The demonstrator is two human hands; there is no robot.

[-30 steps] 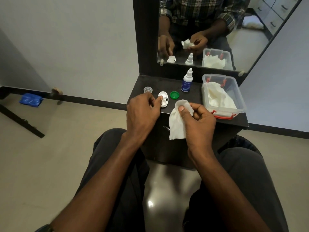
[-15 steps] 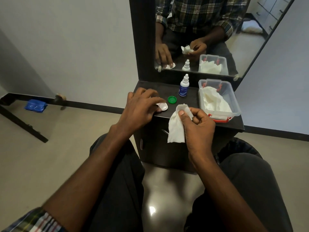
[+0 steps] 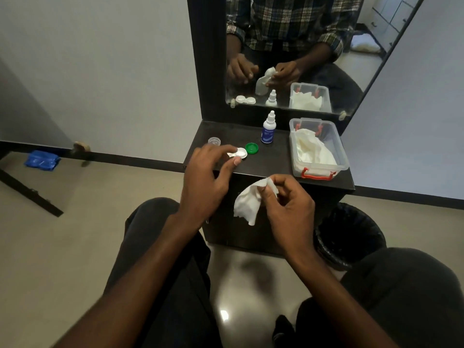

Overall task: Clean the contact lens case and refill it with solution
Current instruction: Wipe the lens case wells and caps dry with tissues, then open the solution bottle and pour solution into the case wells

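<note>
- A dark-framed mirror [image 3: 296, 51] rises at top centre above a small black dresser top [image 3: 266, 162].
- Pale grey walls [image 3: 100, 66] meet a black skirting [image 3: 140, 159].
- Glossy beige floor [image 3: 75, 222] reflects a light spot, lower centre.
- A black-lined bin [image 3: 351, 232] stands at right.

Left hand [image 3: 206, 177] hovers with fingers spread; right hand [image 3: 288, 204] pinches, curled.

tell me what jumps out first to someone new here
The white tissue pinched in the right hand near the shelf's front edge. Then the left hand reaching over the white contact lens case, with the green cap just right of it.
</note>
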